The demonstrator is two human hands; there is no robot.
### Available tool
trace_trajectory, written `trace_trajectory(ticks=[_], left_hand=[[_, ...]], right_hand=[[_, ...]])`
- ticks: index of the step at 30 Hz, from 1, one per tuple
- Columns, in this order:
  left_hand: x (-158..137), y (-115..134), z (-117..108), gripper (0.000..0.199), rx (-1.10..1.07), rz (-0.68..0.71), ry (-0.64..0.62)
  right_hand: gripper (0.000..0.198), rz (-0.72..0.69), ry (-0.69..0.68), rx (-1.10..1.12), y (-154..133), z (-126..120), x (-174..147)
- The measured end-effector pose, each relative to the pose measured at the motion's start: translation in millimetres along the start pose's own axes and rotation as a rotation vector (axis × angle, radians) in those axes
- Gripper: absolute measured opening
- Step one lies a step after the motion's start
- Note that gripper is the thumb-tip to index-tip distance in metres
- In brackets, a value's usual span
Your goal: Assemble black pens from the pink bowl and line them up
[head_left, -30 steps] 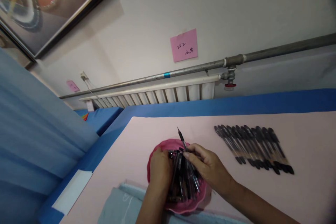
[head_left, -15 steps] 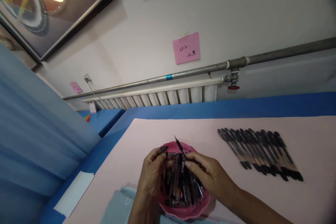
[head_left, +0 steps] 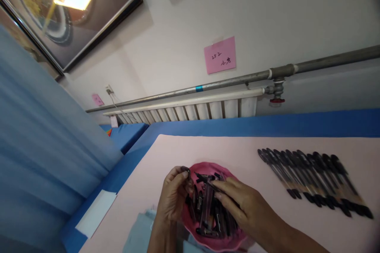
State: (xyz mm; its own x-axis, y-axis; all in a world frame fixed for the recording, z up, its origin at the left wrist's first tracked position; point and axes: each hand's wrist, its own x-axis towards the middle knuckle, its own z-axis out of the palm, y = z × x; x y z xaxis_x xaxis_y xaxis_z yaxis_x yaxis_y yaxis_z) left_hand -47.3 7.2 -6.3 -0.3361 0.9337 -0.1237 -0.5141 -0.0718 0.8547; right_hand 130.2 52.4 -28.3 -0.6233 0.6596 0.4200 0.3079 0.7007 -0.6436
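My left hand (head_left: 175,189) is pinched on a small black pen cap (head_left: 185,169) at the left rim of a pink scalloped bowl (head_left: 197,166). Inside the bowl lies a jumble of pen parts (head_left: 208,205), with clear barrels and black pieces among them. Over the bowl's right side, my right hand (head_left: 240,201) has its thumb and fingers closed together among the parts. What lies between its fingertips is hard to make out. To the right, several assembled black-capped pens (head_left: 314,182) lie side by side in a slanted row.
Pale pink sheeting (head_left: 166,150) covers the blue table (head_left: 237,126). A white paper (head_left: 96,213) rests at the left edge, and light blue cloth (head_left: 139,229) is at the near side. Behind stand a radiator (head_left: 190,112) and a pipe (head_left: 249,77); a blue curtain (head_left: 38,146) hangs left.
The pen piece that stood point-up in my right hand no longer shows upright; that hand is lower over the bowl. My left hand keeps its pinch. The whole view has shifted slightly.
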Motion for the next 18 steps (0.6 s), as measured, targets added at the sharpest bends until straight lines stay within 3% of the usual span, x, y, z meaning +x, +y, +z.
trace_trajectory(ticks=[13, 18], left_hand=[[-3.2, 3.3, 1.2, 0.017, 0.143, -0.047, -0.013], [-2.2, -1.3, 0.7, 0.021, 0.080, -0.062, 0.023]], right_hand=[[0.026, -0.159, 0.004, -0.190, -2.1, -8.8, -0.2], [0.026, -0.080, 0.010, -0.096, -2.6, -4.7, -3.9]])
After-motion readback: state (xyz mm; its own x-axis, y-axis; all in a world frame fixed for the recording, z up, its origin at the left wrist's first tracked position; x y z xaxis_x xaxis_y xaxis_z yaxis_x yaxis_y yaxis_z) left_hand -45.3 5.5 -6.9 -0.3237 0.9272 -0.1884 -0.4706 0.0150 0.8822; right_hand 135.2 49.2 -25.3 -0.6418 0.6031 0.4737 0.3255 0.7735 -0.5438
